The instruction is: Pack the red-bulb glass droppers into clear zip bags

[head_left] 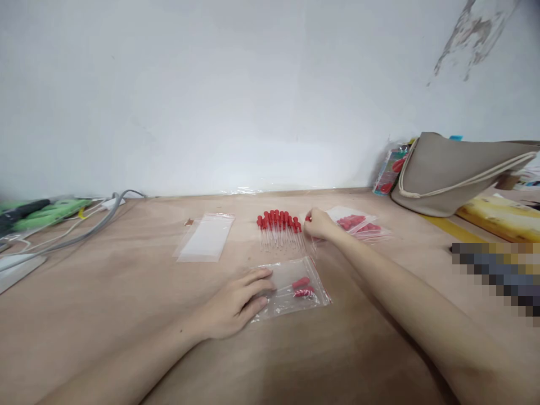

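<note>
My left hand point(242, 298) lies with fingers spread on the left end of a clear zip bag point(282, 306). Inside that bag are two droppers point(301, 283) with red bulbs, their bulbs toward the right-hand zip edge. Just beyond the bag, a fanned row of several red-bulbed droppers point(276, 219) points its clear tubes toward me. At the right end of this row, my right hand point(318, 224) pinches one more dropper point(307, 220) by its red bulb; its thin tube hangs below the fingers.
Filled bags of red-bulbed droppers point(358, 224) lie beyond my right forearm. A stack of flat clear bags point(206, 239) is on the left. Cables point(101, 219) and a green item point(54, 214) sit far left; a grey-beige bag point(455, 174) and a yellow pack point(502, 216) stand right.
</note>
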A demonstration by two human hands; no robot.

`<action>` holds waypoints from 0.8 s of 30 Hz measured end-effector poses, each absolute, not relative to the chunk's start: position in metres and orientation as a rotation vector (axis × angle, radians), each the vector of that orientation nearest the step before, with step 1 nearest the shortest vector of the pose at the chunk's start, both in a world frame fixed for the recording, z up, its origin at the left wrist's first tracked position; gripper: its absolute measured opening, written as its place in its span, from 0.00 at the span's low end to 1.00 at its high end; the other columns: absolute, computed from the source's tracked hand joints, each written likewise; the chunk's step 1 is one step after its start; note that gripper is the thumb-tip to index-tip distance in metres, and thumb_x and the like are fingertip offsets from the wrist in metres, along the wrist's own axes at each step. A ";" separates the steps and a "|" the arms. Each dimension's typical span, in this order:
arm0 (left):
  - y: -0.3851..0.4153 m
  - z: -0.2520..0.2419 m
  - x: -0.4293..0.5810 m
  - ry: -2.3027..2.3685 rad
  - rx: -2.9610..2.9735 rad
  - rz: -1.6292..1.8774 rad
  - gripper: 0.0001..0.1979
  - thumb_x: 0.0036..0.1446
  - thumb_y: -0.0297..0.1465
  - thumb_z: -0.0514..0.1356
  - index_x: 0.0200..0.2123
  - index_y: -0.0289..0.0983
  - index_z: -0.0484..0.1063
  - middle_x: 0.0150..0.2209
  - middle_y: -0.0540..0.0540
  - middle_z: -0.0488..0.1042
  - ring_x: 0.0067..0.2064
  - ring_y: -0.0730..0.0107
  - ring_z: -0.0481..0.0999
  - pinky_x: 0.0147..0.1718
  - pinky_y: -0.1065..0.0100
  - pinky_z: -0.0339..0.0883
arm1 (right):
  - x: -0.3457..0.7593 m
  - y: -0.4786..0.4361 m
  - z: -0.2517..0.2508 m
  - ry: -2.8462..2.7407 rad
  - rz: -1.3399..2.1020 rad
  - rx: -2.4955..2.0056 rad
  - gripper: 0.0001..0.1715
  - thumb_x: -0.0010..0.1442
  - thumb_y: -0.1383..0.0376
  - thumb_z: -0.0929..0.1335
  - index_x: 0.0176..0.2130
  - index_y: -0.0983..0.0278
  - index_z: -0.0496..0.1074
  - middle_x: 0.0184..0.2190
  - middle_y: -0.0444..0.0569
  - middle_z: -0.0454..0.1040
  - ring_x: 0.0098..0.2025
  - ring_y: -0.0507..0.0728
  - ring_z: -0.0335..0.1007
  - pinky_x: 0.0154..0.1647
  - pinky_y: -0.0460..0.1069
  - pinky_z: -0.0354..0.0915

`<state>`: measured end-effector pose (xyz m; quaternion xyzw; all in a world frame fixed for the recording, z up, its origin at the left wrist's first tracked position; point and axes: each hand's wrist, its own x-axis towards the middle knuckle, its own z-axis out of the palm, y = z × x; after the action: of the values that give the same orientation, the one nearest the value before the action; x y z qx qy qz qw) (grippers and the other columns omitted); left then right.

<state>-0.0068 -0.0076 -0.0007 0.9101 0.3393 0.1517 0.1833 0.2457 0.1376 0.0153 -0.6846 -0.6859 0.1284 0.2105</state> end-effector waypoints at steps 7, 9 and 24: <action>-0.004 -0.002 -0.009 0.966 2.642 0.368 0.18 0.64 0.33 0.48 0.56 0.47 0.61 0.61 0.46 0.56 0.60 0.60 0.57 0.56 0.56 0.56 | 0.286 0.083 0.006 -1.328 0.693 -1.357 0.17 0.52 0.63 0.62 0.44 0.64 0.61 0.26 0.43 0.68 0.17 0.48 0.60 0.13 0.43 0.56; -0.004 -0.002 -0.009 0.976 2.643 0.359 0.18 0.64 0.33 0.48 0.56 0.47 0.61 0.61 0.46 0.56 0.60 0.61 0.57 0.56 0.56 0.56 | 0.293 0.061 0.000 -1.153 0.870 -1.294 0.15 0.49 0.63 0.64 0.39 0.64 0.61 0.23 0.42 0.67 0.17 0.48 0.62 0.11 0.41 0.54; -0.007 0.001 -0.006 0.978 2.618 0.360 0.17 0.64 0.33 0.48 0.55 0.45 0.63 0.60 0.45 0.57 0.60 0.60 0.58 0.56 0.56 0.56 | 0.285 0.017 -0.019 -1.007 1.210 -1.067 0.22 0.44 0.58 0.71 0.36 0.62 0.60 0.25 0.41 0.69 0.24 0.51 0.70 0.25 0.47 0.67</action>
<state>-0.0064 -0.0067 0.0007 0.9169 0.3425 0.1261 0.1613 0.2848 0.0174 -0.0192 -0.4567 -0.4308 0.5179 0.5810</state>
